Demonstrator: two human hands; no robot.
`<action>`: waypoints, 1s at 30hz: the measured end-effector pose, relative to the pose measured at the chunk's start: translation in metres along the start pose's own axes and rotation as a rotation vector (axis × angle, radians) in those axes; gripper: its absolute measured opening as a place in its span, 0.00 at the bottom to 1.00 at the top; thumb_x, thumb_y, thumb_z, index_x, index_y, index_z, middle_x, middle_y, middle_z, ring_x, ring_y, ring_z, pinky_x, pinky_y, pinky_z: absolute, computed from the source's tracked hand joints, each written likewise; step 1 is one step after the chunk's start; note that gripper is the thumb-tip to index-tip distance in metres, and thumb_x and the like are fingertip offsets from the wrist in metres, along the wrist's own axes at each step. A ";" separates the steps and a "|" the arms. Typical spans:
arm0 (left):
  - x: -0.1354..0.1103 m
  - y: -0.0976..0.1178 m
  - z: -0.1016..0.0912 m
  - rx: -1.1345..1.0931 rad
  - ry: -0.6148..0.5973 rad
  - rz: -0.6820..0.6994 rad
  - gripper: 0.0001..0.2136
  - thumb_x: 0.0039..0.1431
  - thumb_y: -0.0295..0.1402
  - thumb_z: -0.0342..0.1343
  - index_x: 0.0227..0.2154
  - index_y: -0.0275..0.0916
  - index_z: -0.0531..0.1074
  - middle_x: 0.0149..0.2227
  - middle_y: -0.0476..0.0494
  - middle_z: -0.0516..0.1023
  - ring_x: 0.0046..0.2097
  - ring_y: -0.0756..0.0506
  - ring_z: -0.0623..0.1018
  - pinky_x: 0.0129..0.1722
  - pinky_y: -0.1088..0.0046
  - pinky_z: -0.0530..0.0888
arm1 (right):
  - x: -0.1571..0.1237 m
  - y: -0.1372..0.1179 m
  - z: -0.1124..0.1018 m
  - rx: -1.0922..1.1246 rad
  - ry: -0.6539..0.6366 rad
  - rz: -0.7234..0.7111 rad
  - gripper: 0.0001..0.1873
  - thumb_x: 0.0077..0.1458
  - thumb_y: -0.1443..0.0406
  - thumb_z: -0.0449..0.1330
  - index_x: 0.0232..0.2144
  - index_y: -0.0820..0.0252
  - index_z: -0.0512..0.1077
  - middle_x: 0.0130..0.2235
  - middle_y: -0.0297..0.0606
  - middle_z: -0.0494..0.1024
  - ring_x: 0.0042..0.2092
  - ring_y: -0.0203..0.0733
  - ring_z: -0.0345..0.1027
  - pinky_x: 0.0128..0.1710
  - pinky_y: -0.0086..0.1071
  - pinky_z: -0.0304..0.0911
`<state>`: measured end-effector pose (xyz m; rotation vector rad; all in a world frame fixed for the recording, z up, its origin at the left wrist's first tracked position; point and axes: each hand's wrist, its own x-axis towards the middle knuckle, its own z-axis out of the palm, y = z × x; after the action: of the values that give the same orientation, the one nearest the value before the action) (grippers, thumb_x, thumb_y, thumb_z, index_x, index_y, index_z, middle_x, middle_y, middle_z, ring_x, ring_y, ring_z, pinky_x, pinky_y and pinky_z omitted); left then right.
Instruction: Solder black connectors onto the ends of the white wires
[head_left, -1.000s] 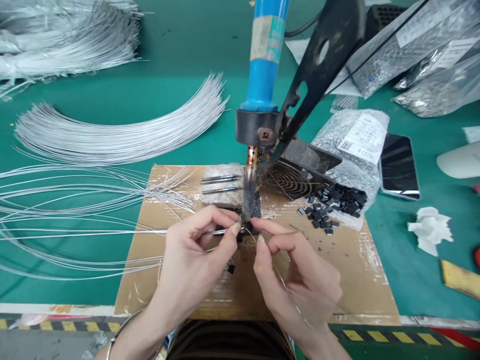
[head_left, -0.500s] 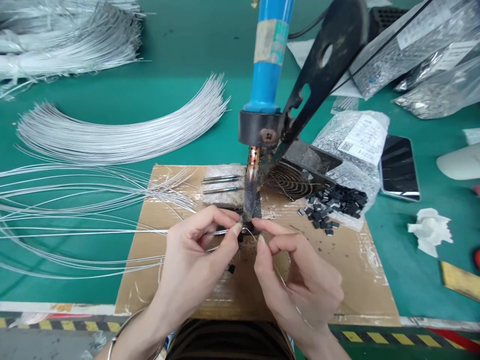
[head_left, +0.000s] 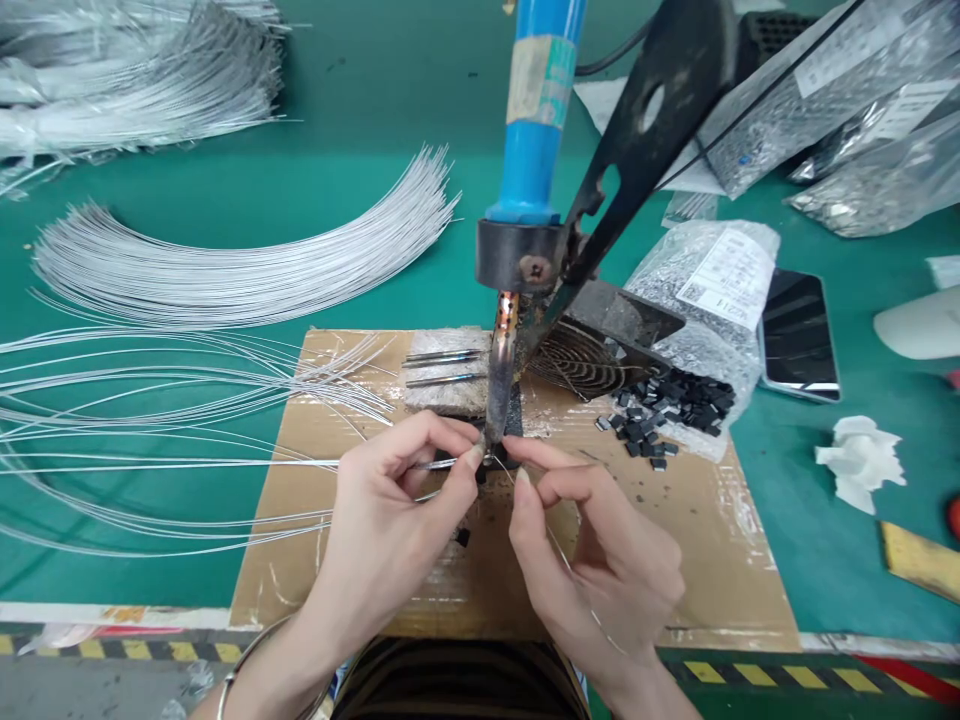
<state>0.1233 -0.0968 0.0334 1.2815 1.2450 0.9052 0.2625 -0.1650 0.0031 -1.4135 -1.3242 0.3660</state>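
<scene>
My left hand (head_left: 390,520) pinches a thin grey wire (head_left: 225,464) that runs in from the left, its end held at the tip of a blue-handled soldering iron (head_left: 514,240) fixed in a black stand. My right hand (head_left: 600,555) pinches a fine strand, likely solder wire (head_left: 559,550), and brings its end to the same tip from the right. Both hands meet just below the iron over a small black part (head_left: 504,458) on a taped cardboard sheet (head_left: 712,540). A metal bangle sits on my left wrist.
Curved bundles of grey wires (head_left: 225,270) lie left on the green mat (head_left: 360,110). A heap of small black parts (head_left: 667,405) spills from a plastic bag (head_left: 712,280). A phone (head_left: 796,330), crumpled tissue (head_left: 859,458), silver bags (head_left: 840,90) and a fan grille (head_left: 577,360) sit right.
</scene>
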 end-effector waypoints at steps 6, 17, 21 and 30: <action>-0.001 -0.002 -0.001 -0.001 -0.012 0.006 0.07 0.58 0.23 0.67 0.27 0.41 0.81 0.34 0.53 0.87 0.34 0.54 0.83 0.37 0.88 0.78 | 0.000 -0.001 0.000 -0.010 -0.002 -0.023 0.10 0.64 0.75 0.64 0.35 0.57 0.72 0.39 0.37 0.89 0.42 0.39 0.88 0.43 0.24 0.82; -0.002 0.001 -0.001 -0.013 -0.005 0.011 0.07 0.57 0.23 0.67 0.27 0.41 0.81 0.34 0.53 0.87 0.34 0.55 0.83 0.36 0.89 0.78 | 0.001 -0.003 0.001 -0.041 0.019 -0.032 0.10 0.65 0.75 0.65 0.36 0.56 0.72 0.38 0.36 0.90 0.41 0.41 0.89 0.40 0.26 0.84; -0.001 0.000 0.000 -0.014 0.011 0.005 0.07 0.57 0.22 0.68 0.27 0.41 0.82 0.34 0.52 0.87 0.36 0.54 0.84 0.38 0.88 0.79 | 0.001 -0.004 0.001 -0.055 0.022 -0.041 0.10 0.65 0.75 0.65 0.36 0.56 0.72 0.39 0.38 0.90 0.42 0.43 0.89 0.40 0.26 0.84; -0.005 0.000 -0.001 -0.024 0.008 0.017 0.08 0.58 0.21 0.67 0.28 0.41 0.82 0.34 0.52 0.87 0.36 0.53 0.84 0.39 0.87 0.79 | 0.001 -0.004 0.002 -0.034 0.020 -0.039 0.11 0.65 0.76 0.65 0.38 0.53 0.73 0.40 0.38 0.90 0.41 0.46 0.89 0.39 0.31 0.86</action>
<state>0.1214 -0.1013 0.0346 1.2726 1.2273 0.9358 0.2591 -0.1647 0.0062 -1.4139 -1.3458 0.3038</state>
